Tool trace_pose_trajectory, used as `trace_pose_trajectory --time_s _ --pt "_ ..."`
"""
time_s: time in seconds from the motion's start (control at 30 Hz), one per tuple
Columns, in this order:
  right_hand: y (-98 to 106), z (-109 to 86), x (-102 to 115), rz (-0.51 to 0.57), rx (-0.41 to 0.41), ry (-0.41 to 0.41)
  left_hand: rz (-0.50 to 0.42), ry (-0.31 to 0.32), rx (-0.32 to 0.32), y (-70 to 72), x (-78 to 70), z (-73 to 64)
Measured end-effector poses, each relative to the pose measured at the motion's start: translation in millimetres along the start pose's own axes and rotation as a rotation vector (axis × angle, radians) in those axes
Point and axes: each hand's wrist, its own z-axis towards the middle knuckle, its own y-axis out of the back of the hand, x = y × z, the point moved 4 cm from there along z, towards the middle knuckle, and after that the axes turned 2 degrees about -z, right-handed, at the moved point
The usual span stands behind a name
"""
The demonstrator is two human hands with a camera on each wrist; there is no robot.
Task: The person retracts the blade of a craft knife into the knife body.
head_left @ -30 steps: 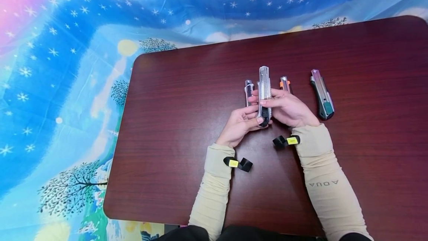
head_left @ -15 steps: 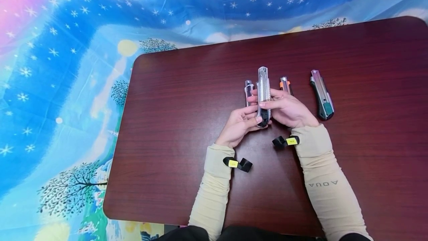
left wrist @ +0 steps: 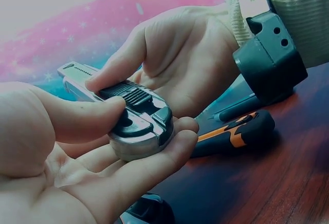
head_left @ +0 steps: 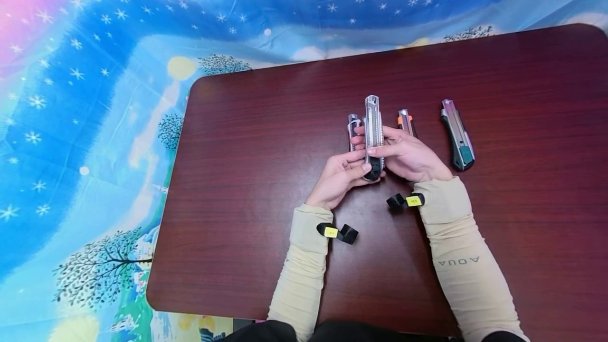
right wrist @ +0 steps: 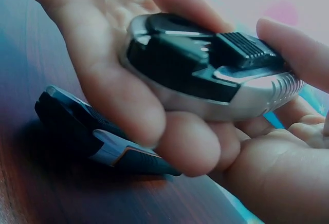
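A silver utility knife with a black slider and black end stands nearly upright in the head view, held in both hands above the table. My left hand grips its lower end, thumb on top and fingers underneath. Higher up, my right hand pinches the body with the thumb beside the ridged slider. The left wrist view shows the knife's rounded end lying on the left fingers. In the right wrist view the black slider is close to the right thumb. No bare blade is visible.
Behind the hands lie a grey-and-black utility knife and an orange-and-black one, both partly covered. A green-and-black utility knife lies farther right on the dark red table. A patterned cloth hangs beyond the table edge.
The held knife has shifted slightly left and down in the head view. Both hands keep their grip, and the other knives stay where they were.
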Motion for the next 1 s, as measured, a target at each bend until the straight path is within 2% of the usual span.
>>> trace_pose_trajectory --time_s 0.53,1.0 --pt "-1.2 0.1 -2.1 -0.112 -0.041 -0.016 -0.023 0.020 -0.021 -0.3 -0.5 -0.9" --pt "-3.1 2.5 -2.2 -0.139 -0.053 0.015 -0.018 0.013 -0.061 1.7 -3.3 0.0"
